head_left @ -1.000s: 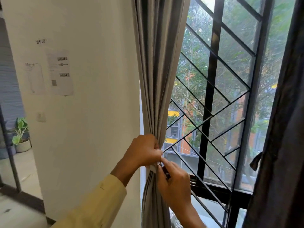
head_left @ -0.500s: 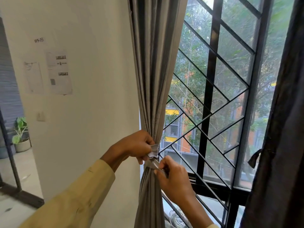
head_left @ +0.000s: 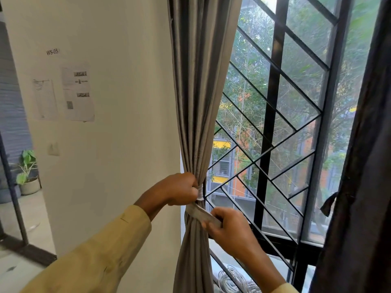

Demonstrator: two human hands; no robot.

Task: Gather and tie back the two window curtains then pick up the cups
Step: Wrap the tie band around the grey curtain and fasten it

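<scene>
The grey curtain [head_left: 196, 102] hangs upright at the window's left edge, bunched at its waist. My left hand [head_left: 179, 192] fists the tie strap [head_left: 204, 212] there. My right hand [head_left: 228, 231] has drawn the strap's free end farther out, slanting down-right, pinched in curled fingers.

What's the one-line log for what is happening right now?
step: tying curtain | left hand: grips curtain bunch | right hand: holds tie end
</scene>
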